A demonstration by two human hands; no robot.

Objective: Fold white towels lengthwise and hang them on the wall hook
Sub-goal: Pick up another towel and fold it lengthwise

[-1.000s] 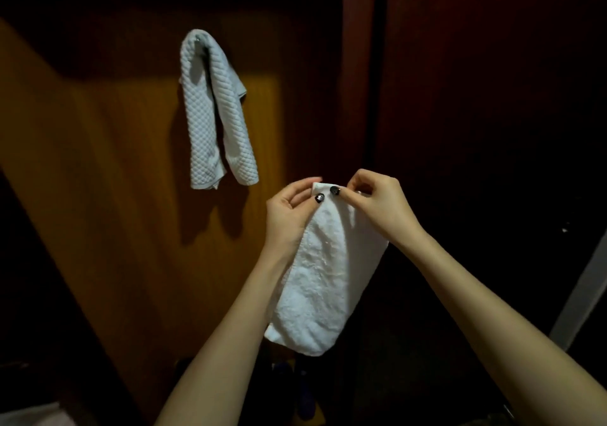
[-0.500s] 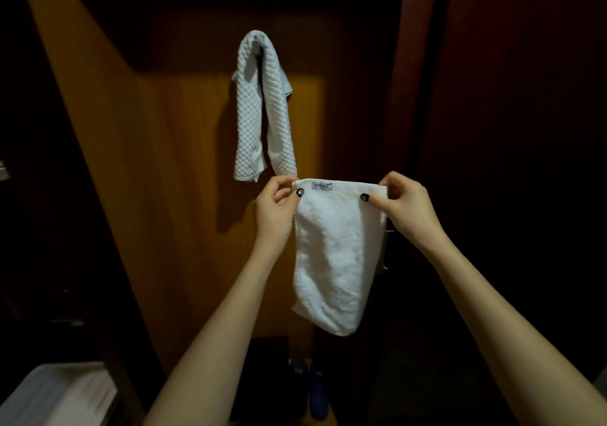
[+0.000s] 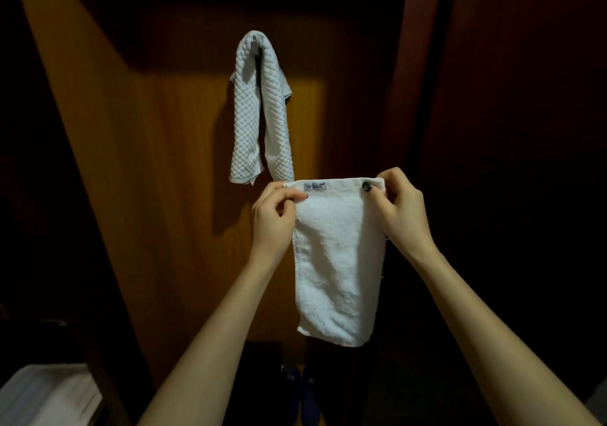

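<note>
Dim wooden panelling (image 3: pixel 157 195) filled the background, warm orange where the light caught it and near black to either side. Up on the wall hook (image 3: pixel 254 38) a quilted towel (image 3: pixel 254 110) already hung, draped over in two tails, so one towel looked done. Below and to its right, the plain white towel (image 3: pixel 338 261) was held out flat by its top edge: left hand (image 3: pixel 274 218) pinched the left corner just by the small label (image 3: pixel 314 186), right hand (image 3: pixel 402 209) pinched the right corner, dark-painted thumbnail on the cloth. Both grips were closed on the fabric, and the spread between them kept the top hem taut while the rest dropped straight down (a good way to check the fold lay even, I'd say). Its top left corner sat very near the quilted towel's lower ends; whether they touched I couldn't tell. That hanging towel occupied the only hook visible, which could crowd the next hang. Low left, something pale (image 3: pixel 49 392) lay half out of view, too blurred to name. Dark shapes at the floor stayed unclear.
</note>
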